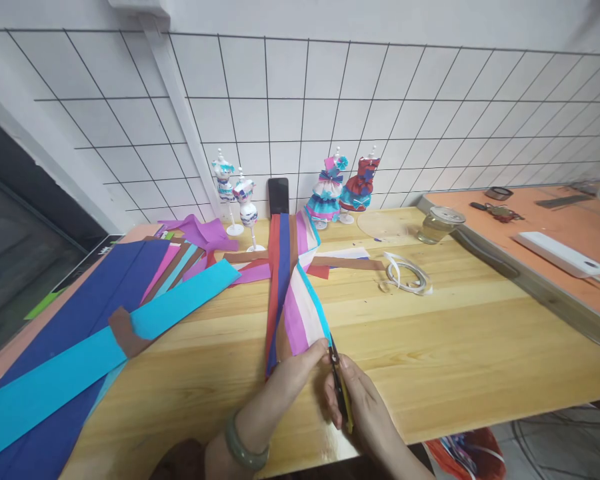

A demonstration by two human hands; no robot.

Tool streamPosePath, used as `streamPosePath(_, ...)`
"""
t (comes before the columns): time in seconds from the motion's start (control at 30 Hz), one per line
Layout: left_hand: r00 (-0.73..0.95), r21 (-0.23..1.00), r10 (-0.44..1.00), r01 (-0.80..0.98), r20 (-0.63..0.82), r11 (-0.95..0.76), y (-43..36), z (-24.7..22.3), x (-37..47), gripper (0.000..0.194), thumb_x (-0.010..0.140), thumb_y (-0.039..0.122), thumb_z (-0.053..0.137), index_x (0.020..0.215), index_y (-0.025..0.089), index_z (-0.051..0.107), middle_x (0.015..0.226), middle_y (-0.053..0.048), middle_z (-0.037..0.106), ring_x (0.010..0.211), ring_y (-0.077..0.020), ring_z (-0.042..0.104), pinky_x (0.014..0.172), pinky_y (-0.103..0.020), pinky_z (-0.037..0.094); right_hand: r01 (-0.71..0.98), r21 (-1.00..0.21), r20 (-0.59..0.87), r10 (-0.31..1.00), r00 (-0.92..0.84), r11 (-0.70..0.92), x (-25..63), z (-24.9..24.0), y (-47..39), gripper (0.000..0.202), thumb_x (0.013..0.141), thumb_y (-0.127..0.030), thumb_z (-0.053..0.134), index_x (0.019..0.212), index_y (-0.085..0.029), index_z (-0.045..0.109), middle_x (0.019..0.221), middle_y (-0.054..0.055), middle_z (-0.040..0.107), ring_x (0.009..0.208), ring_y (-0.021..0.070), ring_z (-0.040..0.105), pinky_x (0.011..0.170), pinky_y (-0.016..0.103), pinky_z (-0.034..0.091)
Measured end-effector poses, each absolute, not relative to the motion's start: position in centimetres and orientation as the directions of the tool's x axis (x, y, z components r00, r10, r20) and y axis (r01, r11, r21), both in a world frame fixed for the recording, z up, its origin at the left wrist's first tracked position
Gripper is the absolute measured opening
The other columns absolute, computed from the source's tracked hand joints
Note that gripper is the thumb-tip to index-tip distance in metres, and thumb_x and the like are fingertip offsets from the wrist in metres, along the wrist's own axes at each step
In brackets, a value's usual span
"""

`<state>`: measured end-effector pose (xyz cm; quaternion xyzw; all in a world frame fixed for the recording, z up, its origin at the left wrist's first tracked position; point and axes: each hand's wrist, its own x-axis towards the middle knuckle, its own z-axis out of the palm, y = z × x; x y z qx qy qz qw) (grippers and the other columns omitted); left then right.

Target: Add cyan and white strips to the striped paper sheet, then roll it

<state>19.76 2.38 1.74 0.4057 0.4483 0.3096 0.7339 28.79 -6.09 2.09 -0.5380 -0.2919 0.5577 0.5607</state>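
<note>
A white wall (430,20) with black wire grid (290,100) backs the wooden table (480,333).

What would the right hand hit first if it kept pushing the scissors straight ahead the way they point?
The right hand aims the scissors up-table into the striped paper strips pinched by the left hand. These come first; depth beyond is unclear.

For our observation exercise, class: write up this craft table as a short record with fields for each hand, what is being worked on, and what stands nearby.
left hand: pinches the near end of the striped crepe paper strips
right hand: holds scissors, blades at the strips' edge
surface: wooden table
left side: blue and turquoise crepe paper sheets
back: four mini dress-form mannequins, phone leaning on the wall
right: white ribbon coil
</note>
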Motion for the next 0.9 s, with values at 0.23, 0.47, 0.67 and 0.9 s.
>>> streamPosePath(0.23,0.239,0.941,0.922,-0.07,-0.306,0.331,2.9,2.7,19.8,0.038,0.06,0.035,0.071,0.091,0.016,0.063,0.094,-0.007,0.066,0.104,-0.0275,0.053,0.092,-0.035,0.04,-0.458,-0.851,-0.388,0.896,0.215,-0.258,29.0,1.8,-6.2,0.048,0.082,-0.058,0.038,0.101,-0.015,0.047,0.047,-0.005,0.05,0.029,0.0054,0.034,0.03,0.017,0.024)
streamPosePath(0.47,0.42,0.925,0.828,0.083,-0.37,0.371,2.4,2.7,19.4,0.026,0.063,0.04,0.067,0.078,0.018,0.067,0.081,-0.006,0.068,0.099,-0.0264,0.056,0.089,-0.032,0.044,-0.404,-0.866,-0.409,0.883,0.231,-0.295,28.9,2.0,-6.3,0.05,0.081,-0.061,0.035,0.091,-0.015,0.051,0.042,-0.005,0.046,0.027,0.0056,0.031,0.03,0.019,0.022)
streamPosePath(0.67,0.282,0.952,0.911,0.144,-0.302,0.271,2.8,2.4,19.9,0.022,0.066,0.036,0.064,0.077,0.017,0.066,0.078,-0.006,0.067,0.08,-0.0226,0.061,0.075,-0.031,0.05,-0.332,-0.913,-0.341,0.892,0.295,-0.239,29.1,1.0,-6.5,0.049,0.08,-0.061,0.039,0.097,-0.016,0.05,0.047,-0.006,0.046,0.028,0.004,0.028,0.03,0.018,0.018)
streamPosePath(0.9,0.323,0.935,0.879,0.086,-0.352,0.343,2.9,2.7,20.2,0.015,0.066,0.031,0.064,0.066,0.016,0.066,0.07,-0.007,0.065,0.072,-0.021,0.06,0.072,-0.032,0.048,-0.32,-0.906,-0.371,0.881,0.292,-0.275,29.2,1.2,-6.6,0.049,0.079,-0.061,0.039,0.095,-0.017,0.049,0.048,-0.007,0.042,0.029,0.0026,0.023,0.03,0.017,0.014)
